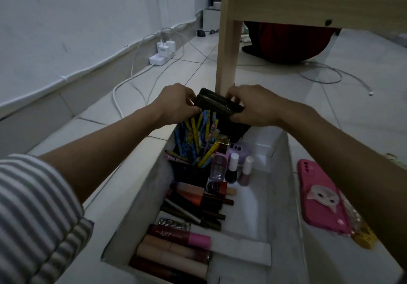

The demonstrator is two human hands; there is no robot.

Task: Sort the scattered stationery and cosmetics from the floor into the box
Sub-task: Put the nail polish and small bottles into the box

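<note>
Lip tubes [176, 248] fill the near end of the box [141, 195]; over its far end my left grip [176, 102] and right grip [253, 105] both pinch the dark zip pouch [217, 105] just above the pencils [198, 134]. Lowered carelessly, I judge it could snag their tips and topple the cup [189, 173].

The box [284, 169] sits on the floor [352, 118] before the table leg [226, 52]. Inside, the pencil cup [190, 172] stands far left, bottles [231, 171] just right of it. The phone [319, 198] lies right of the box.
</note>
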